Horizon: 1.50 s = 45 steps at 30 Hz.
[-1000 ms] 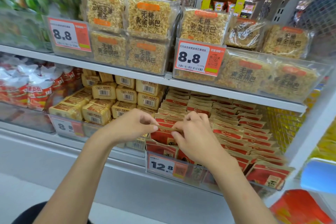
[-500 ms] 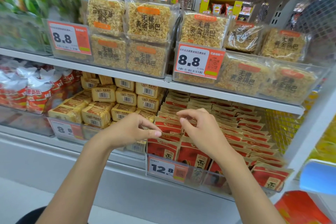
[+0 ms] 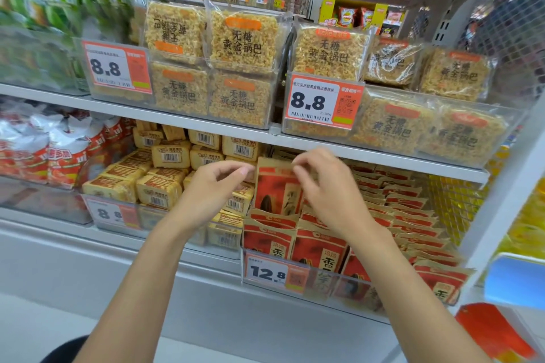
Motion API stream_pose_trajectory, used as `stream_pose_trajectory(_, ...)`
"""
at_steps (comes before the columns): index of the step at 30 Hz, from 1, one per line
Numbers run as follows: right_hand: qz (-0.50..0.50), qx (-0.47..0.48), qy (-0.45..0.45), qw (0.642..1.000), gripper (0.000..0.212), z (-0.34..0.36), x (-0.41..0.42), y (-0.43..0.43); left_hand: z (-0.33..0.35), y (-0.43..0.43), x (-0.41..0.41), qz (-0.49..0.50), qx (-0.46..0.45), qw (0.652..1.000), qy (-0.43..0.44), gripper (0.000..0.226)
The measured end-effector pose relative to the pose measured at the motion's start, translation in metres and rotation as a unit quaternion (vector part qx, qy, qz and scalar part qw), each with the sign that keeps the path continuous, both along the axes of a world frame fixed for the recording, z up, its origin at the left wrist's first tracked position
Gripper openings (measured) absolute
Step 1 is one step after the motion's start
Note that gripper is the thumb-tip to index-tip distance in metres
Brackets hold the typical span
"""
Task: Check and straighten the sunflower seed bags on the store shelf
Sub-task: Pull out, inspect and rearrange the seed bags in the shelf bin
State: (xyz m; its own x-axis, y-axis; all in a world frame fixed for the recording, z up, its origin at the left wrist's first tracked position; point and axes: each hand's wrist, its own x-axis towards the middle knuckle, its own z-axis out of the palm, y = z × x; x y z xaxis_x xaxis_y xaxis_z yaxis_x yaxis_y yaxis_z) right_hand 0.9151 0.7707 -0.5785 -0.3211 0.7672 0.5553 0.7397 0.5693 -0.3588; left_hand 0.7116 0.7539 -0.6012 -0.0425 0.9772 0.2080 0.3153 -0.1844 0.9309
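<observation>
Shop: stocked snack shelves (image 3: 206, 127), price tags (image 3: 323, 102).

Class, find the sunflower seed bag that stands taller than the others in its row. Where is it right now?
In the head view, the raised bag stands on the lower shelf, centre, between the left hand and right hand, above the 12.8 price tag.

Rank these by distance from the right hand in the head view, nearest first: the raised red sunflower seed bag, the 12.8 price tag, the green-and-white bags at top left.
From the right hand:
1. Raised red sunflower seed bag: at the fingertips, just to their left.
2. White-and-orange 12.8 price tag: below and left, on the clear front bin.
3. Green-and-white bags: farthest, upper shelf, far top left.
</observation>
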Motion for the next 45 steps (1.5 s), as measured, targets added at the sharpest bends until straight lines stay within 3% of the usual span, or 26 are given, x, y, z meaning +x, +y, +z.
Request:
stream_pose_trajectory(2, 0.03, 0.067, 0.122, 0.99, 0.011, 0.013, 0.004, -0.012, 0.006, -0.005, 0.006, -0.054, 0.033, 0.998, -0.016, 0.023)
stream_pose_trajectory(6, 0.044, 0.135, 0.247, 0.959, 0.011, 0.021, 0.006, -0.025, 0.017, -0.013, 0.025, -0.148, 0.091, 0.983, -0.067, 0.039)
stream_pose_trajectory(10, 0.044, 0.074, 0.36, 0.929, 0.014, 0.018, 0.004, -0.025, 0.015, -0.011, 0.044, -0.091, 0.124, 0.984, -0.094, 0.036)
stream_pose_trajectory(13, 0.057, -0.041, 0.461, 0.885, 0.018, 0.022, 0.003, -0.023, 0.016, -0.01, 0.054, -0.02, 0.151, 0.98, -0.129, 0.031)
stream_pose_trajectory(16, 0.059, -0.143, 0.426, 0.892, 0.023, 0.019, 0.002, -0.019, 0.018, -0.01, 0.058, 0.014, 0.138, 0.976, -0.17, 0.033)
stream_pose_trajectory(21, 0.08, -0.215, 0.411, 0.882, 0.04, 0.003, -0.003, -0.025, 0.008, -0.008, 0.066, 0.048, 0.103, 0.983, -0.142, 0.039)
stream_pose_trajectory(25, 0.029, -0.199, 0.396, 0.896, 0.037, -0.011, -0.007, -0.03, 0.004, -0.013, 0.075, 0.034, 0.043, 0.986, -0.156, 0.044)
stream_pose_trajectory(29, 0.042, -0.192, 0.387, 0.901, 0.037, -0.012, -0.007, -0.034, 0.003, -0.014, 0.077, 0.061, 0.072, 0.988, -0.122, 0.06)
stream_pose_trajectory(33, 0.029, -0.19, 0.388, 0.901, 0.055, -0.012, -0.004, -0.036, 0.0, -0.014, 0.08, 0.043, 0.106, 0.99, -0.083, 0.046)
stream_pose_trajectory(40, 0.002, -0.133, 0.348, 0.928, 0.046, -0.017, -0.006, -0.034, -0.002, -0.014, 0.077, 0.026, 0.123, 0.99, -0.071, 0.043)
stream_pose_trajectory(45, 0.084, -0.257, 0.354, 0.895, 0.046, -0.009, -0.003, -0.035, -0.002, -0.011, 0.072, 0.093, 0.128, 0.983, -0.09, 0.052)
